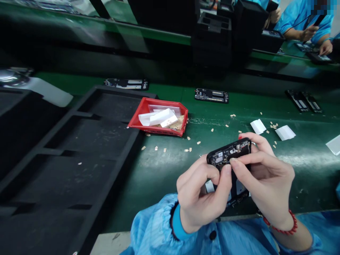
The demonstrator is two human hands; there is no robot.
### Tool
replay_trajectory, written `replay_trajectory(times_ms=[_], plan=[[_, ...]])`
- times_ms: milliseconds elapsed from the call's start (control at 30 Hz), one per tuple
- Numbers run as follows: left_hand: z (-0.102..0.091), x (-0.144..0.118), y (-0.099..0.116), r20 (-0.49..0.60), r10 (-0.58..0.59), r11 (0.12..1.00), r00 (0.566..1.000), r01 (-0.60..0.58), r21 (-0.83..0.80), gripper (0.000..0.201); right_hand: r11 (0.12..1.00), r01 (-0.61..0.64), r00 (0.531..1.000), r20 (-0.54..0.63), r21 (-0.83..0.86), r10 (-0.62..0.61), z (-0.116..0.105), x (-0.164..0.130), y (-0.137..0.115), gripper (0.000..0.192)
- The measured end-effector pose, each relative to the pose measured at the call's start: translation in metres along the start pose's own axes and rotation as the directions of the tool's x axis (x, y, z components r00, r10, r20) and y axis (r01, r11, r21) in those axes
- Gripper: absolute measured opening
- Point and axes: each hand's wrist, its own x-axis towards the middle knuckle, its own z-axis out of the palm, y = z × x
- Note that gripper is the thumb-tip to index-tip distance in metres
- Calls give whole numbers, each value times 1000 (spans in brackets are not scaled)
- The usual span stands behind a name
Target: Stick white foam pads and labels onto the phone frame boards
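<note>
A black phone body [230, 153] with its circuit side exposed is held upright over the green belt [164, 170], near the front edge. My left hand [199, 196] grips its lower left side, thumb pressed on the board. My right hand [265, 184] wraps around its right side, with the index finger and thumb pinching at the board near the top. A red bead bracelet [281, 226] sits on my right wrist. Both sleeves are light blue.
A red bin [159, 117] holds white strips and small tan bits. A large black foam tray [66, 152] fills the left. Other phone bodies [211, 95] lie farther along the belt, among white paper scraps [284, 132]. Workers in blue sit at the far right.
</note>
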Motion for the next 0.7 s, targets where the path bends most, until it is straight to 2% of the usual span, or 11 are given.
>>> replay_trajectory(times_ms=[300, 467, 700], plan=[[2, -1, -1, -51, 6, 999, 999, -3, 50, 36, 1000, 13, 1000, 3, 15, -13, 0, -6, 2, 21], [2, 0, -1, -51, 17, 999, 999, -15, 43, 35, 996, 89, 996, 28, 17, -90, -3, -10, 5, 29], [1, 0, -2, -63, 19, 999, 998, -16, 48, 35, 992, 122, 992, 25, 6, -123, -2, -10, 7, 30]])
